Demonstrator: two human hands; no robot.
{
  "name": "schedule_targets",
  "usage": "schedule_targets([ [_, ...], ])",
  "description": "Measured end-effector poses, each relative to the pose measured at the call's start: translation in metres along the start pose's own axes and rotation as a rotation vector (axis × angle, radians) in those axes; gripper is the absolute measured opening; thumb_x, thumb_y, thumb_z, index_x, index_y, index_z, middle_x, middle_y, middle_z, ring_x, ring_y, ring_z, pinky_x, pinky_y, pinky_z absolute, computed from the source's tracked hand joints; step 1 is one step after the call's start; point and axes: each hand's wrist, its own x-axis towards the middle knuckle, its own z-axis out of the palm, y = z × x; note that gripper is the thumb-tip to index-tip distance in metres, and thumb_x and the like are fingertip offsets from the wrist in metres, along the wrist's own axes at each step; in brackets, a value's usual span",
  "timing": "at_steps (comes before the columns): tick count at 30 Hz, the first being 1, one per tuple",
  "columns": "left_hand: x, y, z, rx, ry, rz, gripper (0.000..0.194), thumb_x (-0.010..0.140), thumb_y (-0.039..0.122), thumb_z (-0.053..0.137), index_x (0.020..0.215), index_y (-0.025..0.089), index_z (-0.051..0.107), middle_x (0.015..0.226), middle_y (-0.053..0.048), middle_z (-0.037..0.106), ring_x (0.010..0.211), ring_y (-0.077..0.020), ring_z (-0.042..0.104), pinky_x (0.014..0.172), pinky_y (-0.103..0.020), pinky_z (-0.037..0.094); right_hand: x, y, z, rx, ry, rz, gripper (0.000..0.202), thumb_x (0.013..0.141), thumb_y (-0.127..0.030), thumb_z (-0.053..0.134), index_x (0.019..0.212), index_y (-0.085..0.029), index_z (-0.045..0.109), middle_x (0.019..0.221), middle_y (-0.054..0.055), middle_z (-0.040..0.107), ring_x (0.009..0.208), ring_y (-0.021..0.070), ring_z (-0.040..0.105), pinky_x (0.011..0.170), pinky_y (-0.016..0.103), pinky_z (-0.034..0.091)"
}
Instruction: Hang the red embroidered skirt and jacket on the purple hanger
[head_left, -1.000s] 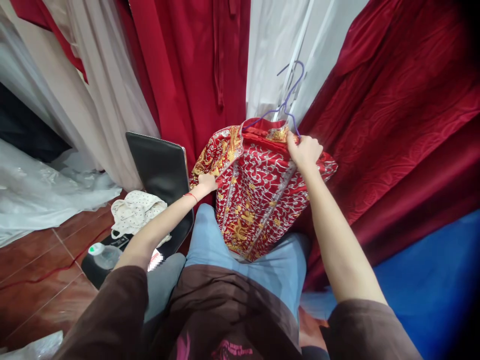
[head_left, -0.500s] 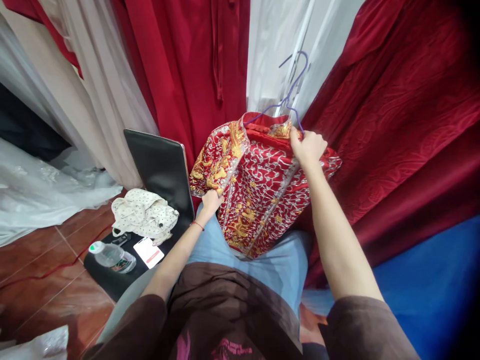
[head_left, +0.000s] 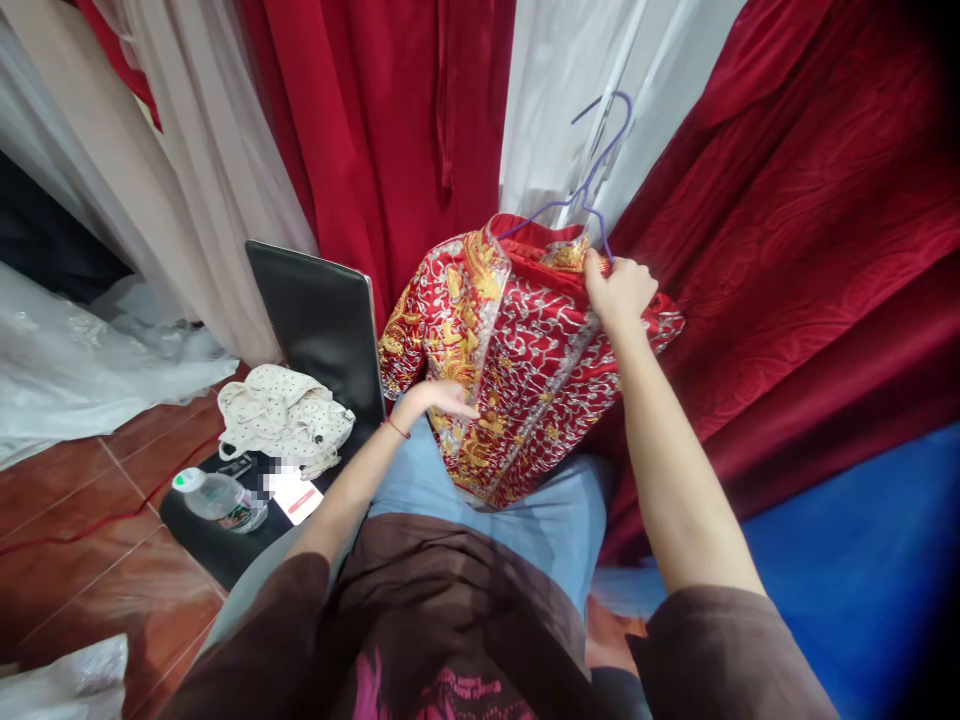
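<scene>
A red jacket (head_left: 547,370) with gold and silver embroidery hangs tilted on a purple wire hanger (head_left: 583,190), its lower edge over my lap. My right hand (head_left: 621,290) is closed around the jacket's shoulder at the right, close to the hanger's arm. Across the lower part of the jacket's front panel lies my left hand (head_left: 444,398), fingers stretched out to the right and gripping nothing. Whether its fingertips press on the embroidery I cannot tell.
To the left stands a black chair (head_left: 319,320). On its seat are a white dotted cloth item (head_left: 289,420), a plastic bottle (head_left: 221,500) and a white card or phone (head_left: 298,497). Red curtains (head_left: 787,260) and white fabric hang around; blue material (head_left: 855,560) lies at right.
My left hand has let go of the jacket's front edge and moved right, its fingers now extended. The front panel has dropped flatter. My right hand keeps its grip on the shoulder.
</scene>
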Motion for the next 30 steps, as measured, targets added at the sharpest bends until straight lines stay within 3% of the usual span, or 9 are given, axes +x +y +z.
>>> schedule_targets([
  [2, 0.007, 0.001, -0.037, 0.016, 0.094, -0.026, 0.039, 0.089, 0.052, 0.056, 0.091, 0.015, 0.07, 0.094, -0.01, 0.075, 0.089, -0.025, 0.07, 0.077, -0.031, 0.051, 0.0, 0.0, 0.001, -0.001, -0.012, -0.003, 0.076, 0.094, -0.066, 0.027, 0.107, -0.007, 0.072, 0.106, 0.028, 0.069, 0.106, 0.0409, 0.062, 0.094, 0.053, 0.043],
  [5, 0.022, 0.017, -0.078, -0.016, 0.521, 0.021, 0.057, 0.095, 0.055, 0.047, 0.13, 0.011, 0.055, 0.129, -0.018, 0.064, 0.119, -0.0282, 0.061, 0.098, -0.038, 0.048, 0.0, -0.001, 0.003, -0.009, -0.018, 0.002, 0.075, 0.095, -0.065, 0.027, 0.109, -0.006, 0.072, 0.108, 0.029, 0.069, 0.108, 0.0417, 0.062, 0.094, 0.054, 0.042],
  [9, 0.056, 0.045, -0.082, 0.047, 0.813, -0.02, 0.106, 0.078, 0.056, 0.072, 0.152, -0.004, 0.026, 0.158, -0.033, 0.028, 0.151, -0.0427, 0.021, 0.123, -0.051, 0.021, -0.001, -0.002, 0.005, -0.021, 0.012, 0.011, 0.076, 0.095, -0.066, 0.026, 0.111, -0.006, 0.071, 0.108, 0.03, 0.068, 0.107, 0.0413, 0.062, 0.094, 0.055, 0.042],
  [12, 0.083, 0.046, -0.066, 0.079, 0.854, -0.147, 0.105, 0.078, 0.04, 0.073, 0.154, -0.008, 0.018, 0.162, -0.033, 0.018, 0.154, -0.0446, 0.008, 0.125, -0.055, 0.011, -0.002, -0.003, 0.001, -0.013, 0.003, 0.001, 0.077, 0.095, -0.067, 0.026, 0.109, -0.007, 0.072, 0.107, 0.029, 0.069, 0.106, 0.0407, 0.062, 0.094, 0.055, 0.043],
  [16, 0.099, 0.027, -0.068, 0.156, 0.789, -0.181, 0.067, 0.093, 0.014, 0.039, 0.153, -0.009, 0.021, 0.161, -0.031, 0.023, 0.154, -0.0367, 0.018, 0.121, -0.047, 0.024, -0.004, -0.004, -0.006, -0.009, -0.025, -0.013, 0.072, 0.095, -0.064, 0.03, 0.106, -0.007, 0.073, 0.105, 0.029, 0.07, 0.105, 0.041, 0.064, 0.093, 0.054, 0.044],
  [19, 0.095, 0.014, -0.097, 0.207, 0.661, -0.073, 0.054, 0.094, 0.009, 0.029, 0.144, -0.006, 0.041, 0.144, -0.032, 0.05, 0.138, -0.0352, 0.047, 0.106, -0.043, 0.041, -0.003, -0.004, -0.006, 0.003, -0.006, -0.008, 0.068, 0.093, -0.063, 0.034, 0.103, -0.008, 0.073, 0.101, 0.028, 0.07, 0.102, 0.0411, 0.065, 0.091, 0.054, 0.046],
  [21, 0.087, 0.012, -0.124, 0.213, 0.683, -0.042, 0.048, 0.097, 0.016, 0.031, 0.137, 0.002, 0.053, 0.126, -0.027, 0.065, 0.12, -0.0336, 0.062, 0.097, -0.041, 0.045, -0.001, -0.004, -0.005, 0.028, 0.004, 0.001, 0.066, 0.092, -0.063, 0.036, 0.101, -0.01, 0.073, 0.099, 0.027, 0.071, 0.102, 0.0411, 0.065, 0.091, 0.054, 0.046],
  [25, 0.077, 0.029, -0.172, 0.202, 0.839, 0.048, 0.048, 0.101, 0.034, 0.029, 0.12, 0.009, 0.066, 0.112, -0.02, 0.071, 0.109, -0.0315, 0.065, 0.094, -0.04, 0.042, 0.007, -0.002, -0.01, 0.097, -0.107, 0.046, 0.064, 0.089, -0.069, 0.038, 0.09, -0.016, 0.073, 0.099, 0.023, 0.071, 0.105, 0.0394, 0.063, 0.095, 0.054, 0.045],
  [30, 0.079, 0.075, -0.187, 0.252, 0.639, 0.499, 0.033, 0.089, 0.038, 0.054, 0.093, 0.012, 0.074, 0.096, -0.014, 0.07, 0.113, -0.0347, 0.06, 0.099, -0.044, 0.038, 0.016, 0.002, -0.023, 0.172, -0.297, 0.08, 0.063, 0.085, -0.075, 0.042, 0.085, -0.019, 0.072, 0.104, 0.017, 0.073, 0.108, 0.0356, 0.064, 0.1, 0.051, 0.043],
])
